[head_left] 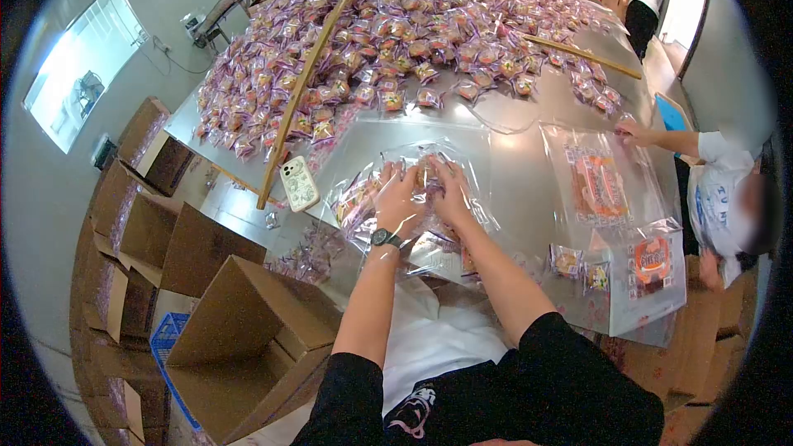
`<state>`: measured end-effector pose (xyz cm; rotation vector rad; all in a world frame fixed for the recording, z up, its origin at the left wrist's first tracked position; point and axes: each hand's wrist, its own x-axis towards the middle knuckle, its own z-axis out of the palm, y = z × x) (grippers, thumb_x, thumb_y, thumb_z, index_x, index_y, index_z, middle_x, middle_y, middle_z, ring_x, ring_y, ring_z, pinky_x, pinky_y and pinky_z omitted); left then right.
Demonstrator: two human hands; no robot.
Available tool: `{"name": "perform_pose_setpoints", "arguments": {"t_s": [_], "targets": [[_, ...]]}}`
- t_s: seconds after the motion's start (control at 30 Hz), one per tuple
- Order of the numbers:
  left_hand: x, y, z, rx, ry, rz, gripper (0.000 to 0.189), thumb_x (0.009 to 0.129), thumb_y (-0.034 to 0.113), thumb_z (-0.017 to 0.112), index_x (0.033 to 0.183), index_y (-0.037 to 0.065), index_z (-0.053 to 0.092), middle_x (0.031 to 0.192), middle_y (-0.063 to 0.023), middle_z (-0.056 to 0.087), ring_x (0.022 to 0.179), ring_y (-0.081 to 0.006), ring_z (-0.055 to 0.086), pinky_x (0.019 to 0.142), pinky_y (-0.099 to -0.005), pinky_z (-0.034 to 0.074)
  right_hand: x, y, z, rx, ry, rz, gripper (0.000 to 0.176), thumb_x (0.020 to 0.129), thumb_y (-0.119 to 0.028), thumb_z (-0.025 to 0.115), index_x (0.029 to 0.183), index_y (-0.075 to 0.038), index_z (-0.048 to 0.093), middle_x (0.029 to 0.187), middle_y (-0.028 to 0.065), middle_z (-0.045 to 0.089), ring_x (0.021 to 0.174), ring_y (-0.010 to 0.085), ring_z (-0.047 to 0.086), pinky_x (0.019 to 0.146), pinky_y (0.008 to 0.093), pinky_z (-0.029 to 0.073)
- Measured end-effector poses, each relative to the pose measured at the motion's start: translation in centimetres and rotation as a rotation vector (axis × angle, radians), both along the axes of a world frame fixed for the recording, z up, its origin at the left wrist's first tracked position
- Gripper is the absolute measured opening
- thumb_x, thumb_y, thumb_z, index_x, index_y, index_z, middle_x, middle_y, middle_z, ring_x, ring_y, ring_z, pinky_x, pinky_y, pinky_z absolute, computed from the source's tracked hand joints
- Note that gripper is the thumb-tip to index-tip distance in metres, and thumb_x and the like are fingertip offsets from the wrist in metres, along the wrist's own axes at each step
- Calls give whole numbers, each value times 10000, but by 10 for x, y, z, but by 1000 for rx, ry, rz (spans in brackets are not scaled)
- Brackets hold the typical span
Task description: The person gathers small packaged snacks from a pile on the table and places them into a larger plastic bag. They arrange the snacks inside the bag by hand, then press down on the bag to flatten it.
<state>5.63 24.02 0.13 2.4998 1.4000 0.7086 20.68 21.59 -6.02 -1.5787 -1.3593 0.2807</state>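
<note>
A large clear plastic bag (446, 128) lies at the table's near edge, with several small wrapped snack packets (357, 202) in its lower part. Both my hands are in among these packets, under the bag's shiny film. My left hand (400, 203), with a dark watch at the wrist, has its fingers curled over packets on the bag's left side. Close beside it, my right hand (450, 193) has bent fingers around packets near the middle. Glare and film partly hide the fingertips.
Snack packets (396, 41) are heaped across the table, with wooden strips (304, 95) among them. A phone (299, 183) lies left of my bag. Printed bags (591, 177) lie right, near a co-worker's hand (634, 133). An open cardboard box (239, 355) stands lower left.
</note>
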Motion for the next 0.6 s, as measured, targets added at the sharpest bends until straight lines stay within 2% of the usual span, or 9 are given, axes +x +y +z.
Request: {"name": "perform_pose_setpoints", "arguments": {"t_s": [0.1, 0.23, 0.3, 0.4, 0.5, 0.53, 0.6], "targets": [[1, 5, -7, 63, -8, 1, 657, 802, 257, 778, 1416, 163, 564, 1529, -175, 496, 1486, -410, 357, 1160, -715, 222, 1, 1, 1, 37, 17, 21, 828, 756, 114, 583, 1504, -234, 515, 1454, 270, 490, 1394, 455, 421, 1199, 501, 328], [2, 5, -21, 167, 120, -9, 623, 800, 208, 760, 1395, 136, 591, 1544, -182, 480, 1464, -454, 373, 1167, -690, 247, 2, -5, 8, 21, 48, 46, 799, 781, 118, 555, 1503, -219, 505, 1431, 287, 496, 1364, 472, 445, 1170, 509, 364], [1, 6, -24, 170, 121, -17, 617, 799, 193, 752, 1390, 102, 601, 1549, -186, 476, 1457, -472, 374, 1180, -665, 261, 1, -3, 3, 41, -15, 18, 777, 793, 102, 582, 1500, -211, 500, 1411, 288, 505, 1346, 472, 457, 1154, 509, 381], [9, 5, -19, 306, 188, 115, 609, 805, 181, 741, 1385, 52, 608, 1547, -200, 479, 1433, -478, 404, 1196, -611, 284, 2, 3, -4, 43, -79, 1, 752, 807, 80, 615, 1496, -196, 495, 1374, 290, 520, 1316, 473, 476, 1131, 515, 402], [10, 6, -12, 337, 349, 64, 601, 823, 188, 711, 1390, 24, 599, 1544, -218, 480, 1432, -476, 410, 1191, -563, 314, 2, 6, -2, 24, -142, -13, 698, 819, 28, 650, 1476, -165, 513, 1343, 290, 541, 1292, 473, 493, 1112, 526, 414], [12, 7, -17, 495, 234, 72, 464, 889, 150, 593, 1335, 26, 607, 1436, -188, 571, 1322, -424, 510, 1113, -584, 369, 2, 5, -3, 43, -155, -2, 691, 821, 18, 655, 1474, -162, 516, 1333, 285, 550, 1292, 471, 493, 1114, 527, 410], [16, 10, -15, 336, 247, 105, 489, 900, 145, 581, 1377, 33, 581, 1425, -183, 576, 1327, -423, 509, 1108, -569, 374, 3, 4, 2, 44, -171, -8, 682, 829, -8, 664, 1476, -161, 516, 1331, 271, 566, 1298, 463, 487, 1120, 525, 399]]}}
